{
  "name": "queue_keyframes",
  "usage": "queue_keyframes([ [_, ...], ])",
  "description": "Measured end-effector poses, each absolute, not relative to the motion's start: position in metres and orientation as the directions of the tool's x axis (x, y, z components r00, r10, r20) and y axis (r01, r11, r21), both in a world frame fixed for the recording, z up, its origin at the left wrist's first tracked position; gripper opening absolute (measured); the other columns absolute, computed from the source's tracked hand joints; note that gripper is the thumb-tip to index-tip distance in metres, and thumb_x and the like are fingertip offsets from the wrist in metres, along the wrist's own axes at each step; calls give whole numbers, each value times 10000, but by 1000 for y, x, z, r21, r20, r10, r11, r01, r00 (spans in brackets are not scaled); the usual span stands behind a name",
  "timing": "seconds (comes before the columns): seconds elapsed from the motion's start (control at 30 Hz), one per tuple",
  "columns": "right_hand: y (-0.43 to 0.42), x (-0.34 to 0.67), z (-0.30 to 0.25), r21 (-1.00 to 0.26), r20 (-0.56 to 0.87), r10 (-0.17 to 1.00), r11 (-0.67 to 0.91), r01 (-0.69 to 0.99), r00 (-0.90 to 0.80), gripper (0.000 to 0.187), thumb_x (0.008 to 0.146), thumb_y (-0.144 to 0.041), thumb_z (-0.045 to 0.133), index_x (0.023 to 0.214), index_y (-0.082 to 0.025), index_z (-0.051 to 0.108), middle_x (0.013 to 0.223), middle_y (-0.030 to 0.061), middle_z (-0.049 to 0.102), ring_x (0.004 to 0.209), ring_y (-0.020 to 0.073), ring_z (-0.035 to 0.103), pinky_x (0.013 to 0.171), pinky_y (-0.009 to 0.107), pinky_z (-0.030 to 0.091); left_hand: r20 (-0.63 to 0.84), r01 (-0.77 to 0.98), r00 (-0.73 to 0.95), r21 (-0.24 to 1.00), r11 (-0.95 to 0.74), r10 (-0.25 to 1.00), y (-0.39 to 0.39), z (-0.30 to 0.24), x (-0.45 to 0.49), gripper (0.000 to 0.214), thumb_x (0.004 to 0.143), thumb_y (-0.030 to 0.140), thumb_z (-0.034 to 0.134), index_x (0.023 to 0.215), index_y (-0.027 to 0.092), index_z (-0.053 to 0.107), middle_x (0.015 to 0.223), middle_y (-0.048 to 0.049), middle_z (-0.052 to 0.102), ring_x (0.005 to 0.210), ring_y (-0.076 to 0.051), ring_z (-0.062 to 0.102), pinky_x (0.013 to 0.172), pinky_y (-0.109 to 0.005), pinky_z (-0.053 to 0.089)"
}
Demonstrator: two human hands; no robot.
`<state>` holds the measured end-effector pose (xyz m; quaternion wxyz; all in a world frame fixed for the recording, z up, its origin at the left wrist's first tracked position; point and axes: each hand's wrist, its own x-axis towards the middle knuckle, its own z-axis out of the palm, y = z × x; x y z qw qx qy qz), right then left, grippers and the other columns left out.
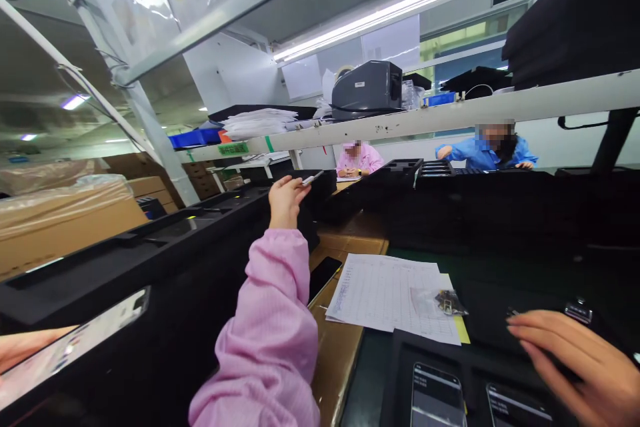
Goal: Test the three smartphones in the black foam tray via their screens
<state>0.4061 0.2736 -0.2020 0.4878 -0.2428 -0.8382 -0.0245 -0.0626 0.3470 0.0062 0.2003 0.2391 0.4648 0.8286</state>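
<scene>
The left hand (289, 202) is raised at the end of a bent forearm in a pink anti-static sleeve (265, 327), with the wrist cocked back and the palm turned toward the far side of the room. Its grip is closed on a slim silver metal strip (313, 178), pinched at one end between thumb and fingertips. The strip's long axis tilts up and to the right, with its free end pointing away from the hand. It sits just above the inner edge of a long black foam tray (135, 247) and beside a taller black tray stack (370, 193). A narrow gap runs between them, and the space above the hand is open up to a white metal shelf (450, 107).

The right hand (570, 367) lies low at the lower right with its fingers loosely spread and curved. The grip is released, with nothing visibly held. Its fingertips are near a small shiny metal part (579, 311) on a dark green counter mat (500, 280). Just below the hand, two smartphones (437, 397) sit in a black tray (405, 373).

To the left of the hand, a clear plastic bag of small dark metal parts (447, 302) lies on a printed white grid sheet (380, 293). A black phone (325, 277) rests on a brown cardboard sheet (337, 353) between the sleeve and the paper.
</scene>
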Motion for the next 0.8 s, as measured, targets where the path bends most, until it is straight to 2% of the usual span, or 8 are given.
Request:
queue_keyframes([
  [0.03,266,389,-185,-229,823,381,901,367,-422,207,932,-223,614,1090,-301,723,1052,-3,748,963,197,711,910,294,549,203,-152,-781,855,-495,591,343,-2,-45,436,800,-71,565,1185,129,514,766,10,616,684,-109,666,753,-271,582],
  [0.1,259,353,-154,-425,757,487,874,237,-436,182,968,-225,545,1007,-272,717,971,14,745,885,184,708,792,279,563,188,-238,-711,842,-484,678,336,-17,-8,452,763,-87,572,1159,125,516,756,-6,643,700,-123,684,775,-282,583],
  [0.2,271,304,-120,-779,561,731,625,53,-388,216,944,-352,542,854,-220,687,822,39,720,768,195,689,666,293,542,185,-344,-563,834,-432,805,324,-37,52,258,748,-62,593,953,94,578,774,-58,682,712,-138,689,780,-289,577],
  [0.27,287,281,-107,-902,430,843,417,-113,-323,259,835,-439,623,932,-201,657,869,63,725,749,207,682,607,296,531,205,-389,-463,827,-406,862,317,-49,87,204,732,-33,628,884,99,596,822,-74,706,751,-152,696,793,-299,572],
  [0.4,313,264,-99,-941,274,910,187,-281,-313,469,678,-522,735,989,-192,617,931,82,722,718,194,667,567,275,504,259,-433,-324,815,-386,910,308,-72,132,320,671,41,729,958,122,615,913,-74,734,831,-177,701,807,-306,548],
  [0.57,322,271,-108,-943,292,921,231,-241,-258,463,633,-614,750,688,-194,564,622,38,644,505,132,532,460,230,335,309,-431,-288,803,-411,906,303,-90,151,492,633,109,785,1079,145,581,898,-50,726,799,-143,673,763,-268,522],
  [0.67,322,275,-116,-946,302,924,259,-196,-237,484,629,-633,764,651,-196,554,504,-14,540,446,107,426,446,227,265,270,-460,-291,802,-382,918,302,-95,155,527,625,109,781,1102,162,564,899,-50,718,783,-165,679,726,-299,549],
  [0.8,311,283,-124,-945,328,923,320,-71,-204,481,717,-631,727,631,-194,544,511,-33,477,468,100,371,452,224,257,235,-404,-483,795,-453,843,323,-88,130,425,696,64,685,1085,170,553,879,-49,699,790,-177,694,732,-330,579],
])
